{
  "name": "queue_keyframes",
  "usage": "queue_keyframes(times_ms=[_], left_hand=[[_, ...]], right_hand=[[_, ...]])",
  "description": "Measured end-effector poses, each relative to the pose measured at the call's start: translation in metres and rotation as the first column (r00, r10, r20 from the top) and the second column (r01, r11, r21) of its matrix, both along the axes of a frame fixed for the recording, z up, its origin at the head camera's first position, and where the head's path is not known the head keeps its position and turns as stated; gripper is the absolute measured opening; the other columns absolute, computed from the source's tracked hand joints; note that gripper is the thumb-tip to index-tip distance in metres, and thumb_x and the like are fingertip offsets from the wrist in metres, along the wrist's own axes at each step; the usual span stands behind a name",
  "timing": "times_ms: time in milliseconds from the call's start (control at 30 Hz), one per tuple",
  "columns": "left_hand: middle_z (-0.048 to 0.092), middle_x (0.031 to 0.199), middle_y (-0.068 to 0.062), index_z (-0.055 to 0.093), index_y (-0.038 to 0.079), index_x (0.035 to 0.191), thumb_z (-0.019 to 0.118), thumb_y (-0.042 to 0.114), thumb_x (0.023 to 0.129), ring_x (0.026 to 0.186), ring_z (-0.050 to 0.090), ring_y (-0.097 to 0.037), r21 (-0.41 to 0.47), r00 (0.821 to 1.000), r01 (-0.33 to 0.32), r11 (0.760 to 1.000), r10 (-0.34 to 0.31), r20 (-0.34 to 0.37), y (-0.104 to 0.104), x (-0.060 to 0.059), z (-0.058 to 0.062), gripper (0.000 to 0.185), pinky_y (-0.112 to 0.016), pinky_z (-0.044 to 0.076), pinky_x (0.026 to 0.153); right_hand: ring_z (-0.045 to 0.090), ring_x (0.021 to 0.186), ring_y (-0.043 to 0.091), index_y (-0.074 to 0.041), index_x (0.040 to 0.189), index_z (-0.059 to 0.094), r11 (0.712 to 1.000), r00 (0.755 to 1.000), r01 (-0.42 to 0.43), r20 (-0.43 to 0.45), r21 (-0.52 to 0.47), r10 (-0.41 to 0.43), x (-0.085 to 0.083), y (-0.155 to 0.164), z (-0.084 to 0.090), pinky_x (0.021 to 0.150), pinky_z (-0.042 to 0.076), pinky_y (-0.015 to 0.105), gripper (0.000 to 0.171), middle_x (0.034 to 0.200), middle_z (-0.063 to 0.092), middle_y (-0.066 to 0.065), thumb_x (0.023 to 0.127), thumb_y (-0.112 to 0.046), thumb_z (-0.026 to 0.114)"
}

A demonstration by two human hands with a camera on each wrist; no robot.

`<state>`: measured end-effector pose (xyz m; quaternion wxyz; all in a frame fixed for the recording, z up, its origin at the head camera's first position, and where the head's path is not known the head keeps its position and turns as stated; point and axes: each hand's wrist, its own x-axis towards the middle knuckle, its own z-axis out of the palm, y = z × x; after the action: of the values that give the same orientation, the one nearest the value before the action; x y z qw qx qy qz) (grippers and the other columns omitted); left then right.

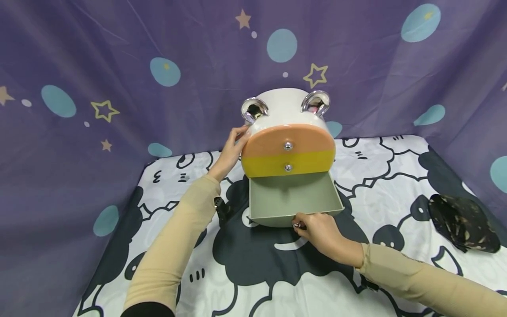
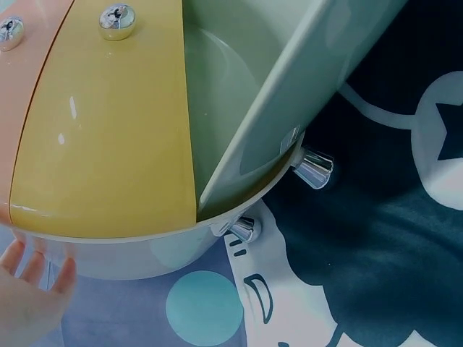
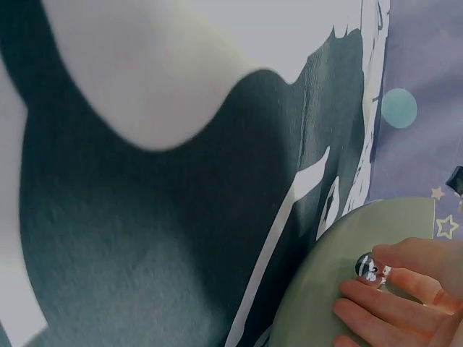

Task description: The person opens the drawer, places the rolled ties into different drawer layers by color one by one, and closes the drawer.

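A rounded white storage box [image 1: 283, 105] with two silver ear-like loops on top stands before me. Its front has an orange drawer [image 1: 269, 140] above a yellow drawer [image 1: 265, 164], both closed with silver knobs. The pale green bottom drawer [image 1: 293, 193] is pulled out, and its inside looks bare. My right hand [image 1: 322, 233] pinches the round silver knob [image 3: 367, 267] on the green drawer's front. Against the box's left side, my left hand [image 1: 233, 147] rests with extended fingers [image 2: 32, 267] touching the white shell near its upper edge.
A black patterned pouch [image 1: 463, 222] lies at the right. Under everything spreads a black and white cartoon cloth [image 1: 317, 290]. Behind hangs a purple curtain [image 1: 206, 39] with stars and blue spots. Short silver feet [image 2: 315, 168] hold up the box.
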<state>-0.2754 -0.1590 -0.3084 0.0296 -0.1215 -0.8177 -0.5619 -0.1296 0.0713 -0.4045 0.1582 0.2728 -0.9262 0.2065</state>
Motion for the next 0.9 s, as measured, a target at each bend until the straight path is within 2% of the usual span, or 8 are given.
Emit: queue_keyframes(times_ms=[233,567,900], left_hand=[[0.028,0.140,-0.001,0.039,0.012,0.125,0.042,0.038,0.092,0.127,0.027,-0.017,-0.029,1.000,-0.001,1.000,0.002,0.008,0.0006,-0.0020,0.0014,0.042,-0.036,0.025,0.103],[0.029,0.139,-0.003,0.040,0.010,0.126,0.042,0.034,0.093,0.126,0.028,-0.020,-0.026,1.000,-0.007,1.000,0.007,-0.003,0.0006,-0.0015,0.0025,0.041,-0.036,0.025,0.103],[0.031,0.138,-0.003,0.040,0.011,0.126,0.042,0.036,0.093,0.126,0.028,-0.019,-0.021,1.000,-0.013,1.000,0.013,0.007,-0.0004,-0.0033,-0.0006,0.042,-0.037,0.024,0.103]], right_hand=[[0.057,0.056,0.006,-0.017,0.074,0.065,1.000,1.000,0.000,-0.012,-0.003,0.000,0.0010,-0.0006,-0.0004,0.046,0.044,0.023,0.011,0.064,0.063,-0.007,0.069,-0.013,0.074],[0.058,0.057,0.007,-0.017,0.074,0.065,1.000,1.000,-0.009,-0.011,-0.010,0.009,-0.0004,0.0004,-0.0007,0.047,0.045,0.024,0.011,0.066,0.064,-0.007,0.070,-0.013,0.073],[0.061,0.062,0.008,-0.016,0.079,0.065,0.998,0.996,-0.056,0.071,0.011,0.055,-0.0025,0.0040,0.0032,0.049,0.045,0.023,0.009,0.070,0.066,-0.005,0.073,-0.013,0.071]])
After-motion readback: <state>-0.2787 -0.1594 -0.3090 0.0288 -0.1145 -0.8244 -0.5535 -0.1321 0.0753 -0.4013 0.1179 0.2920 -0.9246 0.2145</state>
